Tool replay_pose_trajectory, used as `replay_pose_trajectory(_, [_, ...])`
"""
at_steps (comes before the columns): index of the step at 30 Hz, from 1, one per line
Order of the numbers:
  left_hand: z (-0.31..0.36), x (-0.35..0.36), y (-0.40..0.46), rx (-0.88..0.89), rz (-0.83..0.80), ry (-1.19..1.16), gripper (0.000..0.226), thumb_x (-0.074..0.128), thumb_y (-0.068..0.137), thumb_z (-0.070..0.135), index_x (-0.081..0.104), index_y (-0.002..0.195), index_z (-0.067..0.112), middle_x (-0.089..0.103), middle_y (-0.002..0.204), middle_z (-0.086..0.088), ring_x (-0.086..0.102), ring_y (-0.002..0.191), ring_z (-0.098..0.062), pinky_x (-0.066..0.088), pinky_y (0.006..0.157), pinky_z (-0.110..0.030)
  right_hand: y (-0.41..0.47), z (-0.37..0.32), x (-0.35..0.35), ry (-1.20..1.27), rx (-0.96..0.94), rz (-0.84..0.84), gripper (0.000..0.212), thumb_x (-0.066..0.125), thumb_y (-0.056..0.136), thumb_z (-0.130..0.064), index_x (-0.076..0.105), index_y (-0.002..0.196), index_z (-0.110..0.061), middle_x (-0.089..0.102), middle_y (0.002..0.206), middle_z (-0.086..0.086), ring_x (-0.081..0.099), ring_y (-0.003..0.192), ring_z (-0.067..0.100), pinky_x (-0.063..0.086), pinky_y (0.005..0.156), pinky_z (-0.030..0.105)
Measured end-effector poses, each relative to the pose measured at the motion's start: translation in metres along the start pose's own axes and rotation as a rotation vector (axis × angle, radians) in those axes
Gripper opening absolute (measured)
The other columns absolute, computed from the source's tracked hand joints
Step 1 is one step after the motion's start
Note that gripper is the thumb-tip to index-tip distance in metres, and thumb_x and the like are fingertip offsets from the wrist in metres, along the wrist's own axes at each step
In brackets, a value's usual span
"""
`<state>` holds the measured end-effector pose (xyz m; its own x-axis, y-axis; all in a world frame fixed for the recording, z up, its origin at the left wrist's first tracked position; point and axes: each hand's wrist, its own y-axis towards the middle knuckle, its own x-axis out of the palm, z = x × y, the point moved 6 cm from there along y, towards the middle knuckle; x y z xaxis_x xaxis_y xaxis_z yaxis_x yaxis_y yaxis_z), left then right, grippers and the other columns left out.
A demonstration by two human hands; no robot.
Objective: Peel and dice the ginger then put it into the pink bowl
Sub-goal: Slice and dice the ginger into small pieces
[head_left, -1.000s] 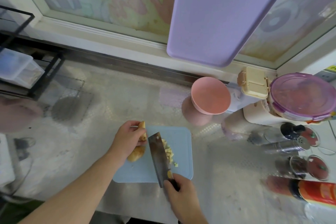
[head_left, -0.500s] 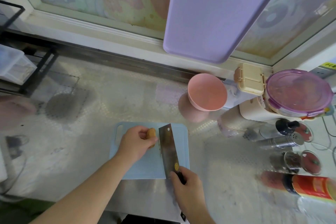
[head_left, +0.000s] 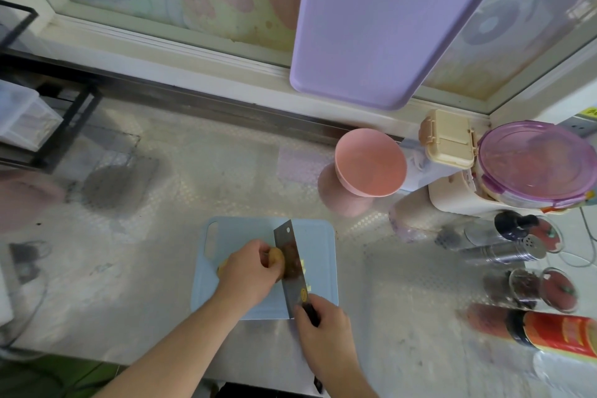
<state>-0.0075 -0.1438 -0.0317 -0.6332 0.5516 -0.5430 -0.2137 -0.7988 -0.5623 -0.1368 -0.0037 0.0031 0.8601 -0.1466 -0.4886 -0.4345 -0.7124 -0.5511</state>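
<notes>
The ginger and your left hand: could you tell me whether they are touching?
Touching. The head view shows the left hand with its fingers curled over the ginger, holding it on the blue cutting board.

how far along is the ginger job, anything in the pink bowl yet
Done: a few pale diced bits lie on the board right of the blade.

In hand: the left hand holds the ginger against the cleaver, gripped by the right hand. The ginger looks brown, possibly still skinned.

Left: dice the remainder and move it over; the pink bowl looks empty.
</notes>
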Motion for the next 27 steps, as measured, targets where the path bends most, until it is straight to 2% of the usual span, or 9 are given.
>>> replay_pose_trajectory(2, [0.001, 0.000, -0.002, 0.015, 0.019, 0.062, 0.018, 0.064, 0.091, 0.049, 0.061, 0.091, 0.031, 0.071, 0.080, 0.011, 0.068, 0.080, -0.012, 0.058, 0.083, -0.041, 0.002, 0.001, 0.000, -0.011, 0.006, -0.014, 0.034, 0.062, 0.092, -0.021, 0.044, 0.066, -0.009, 0.036, 0.053, -0.005, 0.031, 0.052, 0.009, 0.029, 0.050, 0.018])
replay_pose_trajectory(5, [0.003, 0.002, -0.004, 0.036, 0.051, 0.185, 0.021, 0.059, 0.096, 0.047, 0.058, 0.092, 0.027, 0.067, 0.078, 0.006, 0.063, 0.074, -0.012, 0.055, 0.074, -0.037, 0.002, 0.000, -0.001, -0.038, 0.000, -0.019, 0.039, 0.060, 0.094, -0.021, 0.042, 0.060, -0.019, 0.041, 0.051, -0.007, 0.035, 0.050, 0.009, 0.030, 0.050, 0.018])
replay_pose_trajectory(9, [0.002, 0.006, -0.004, 0.025, 0.050, 0.182, 0.022, 0.059, 0.097, 0.046, 0.057, 0.093, 0.025, 0.068, 0.077, 0.007, 0.065, 0.071, -0.010, 0.042, 0.058, -0.024, -0.001, -0.006, -0.003, -0.080, -0.043, -0.001, 0.038, 0.057, 0.099, -0.028, 0.046, 0.063, -0.026, 0.050, 0.056, -0.006, 0.044, 0.052, 0.007, 0.035, 0.050, 0.019])
replay_pose_trajectory(11, [0.001, 0.008, -0.005, 0.021, 0.054, 0.165, 0.022, 0.059, 0.097, 0.047, 0.057, 0.092, 0.026, 0.068, 0.076, 0.007, 0.068, 0.070, -0.011, 0.044, 0.058, -0.022, -0.001, -0.006, -0.002, -0.123, -0.072, 0.004, 0.034, 0.056, 0.099, -0.031, 0.050, 0.067, -0.027, 0.054, 0.061, -0.006, 0.048, 0.054, 0.007, 0.038, 0.050, 0.023])
replay_pose_trajectory(13, [-0.002, 0.012, -0.004, 0.008, 0.053, 0.113, 0.022, 0.058, 0.098, 0.049, 0.056, 0.090, 0.028, 0.067, 0.076, 0.006, 0.070, 0.069, -0.013, 0.058, 0.063, -0.031, -0.001, -0.005, -0.002, -0.164, -0.084, 0.006, 0.030, 0.055, 0.099, -0.033, 0.049, 0.069, -0.029, 0.054, 0.061, -0.010, 0.049, 0.054, 0.008, 0.039, 0.050, 0.020])
replay_pose_trajectory(15, [-0.005, 0.015, -0.004, -0.001, 0.042, 0.070, 0.022, 0.059, 0.097, 0.048, 0.055, 0.090, 0.028, 0.067, 0.076, 0.005, 0.071, 0.067, -0.015, 0.063, 0.067, -0.040, -0.001, -0.003, 0.001, -0.224, -0.097, 0.004, 0.024, 0.053, 0.098, -0.037, 0.052, 0.075, -0.029, 0.052, 0.060, -0.007, 0.050, 0.055, 0.010, 0.041, 0.050, 0.020])
replay_pose_trajectory(20, [-0.009, 0.019, -0.005, -0.013, 0.043, 0.024, 0.024, 0.057, 0.099, 0.050, 0.054, 0.095, 0.026, 0.070, 0.080, 0.002, 0.072, 0.069, -0.016, 0.064, 0.069, -0.041, 0.002, 0.000, 0.005, -0.253, -0.095, -0.010, 0.023, 0.049, 0.100, -0.036, 0.052, 0.078, -0.031, 0.053, 0.062, -0.004, 0.053, 0.058, 0.013, 0.043, 0.052, 0.024])
replay_pose_trajectory(27, [-0.018, 0.024, -0.001, -0.038, 0.022, -0.031, 0.024, 0.057, 0.099, 0.051, 0.058, 0.092, 0.027, 0.072, 0.076, 0.001, 0.073, 0.069, -0.017, 0.065, 0.066, -0.043, -0.001, 0.003, 0.004, -0.190, -0.110, -0.006, 0.027, 0.051, 0.102, -0.031, 0.051, 0.075, -0.034, 0.054, 0.062, -0.005, 0.052, 0.058, 0.009, 0.041, 0.053, 0.019])
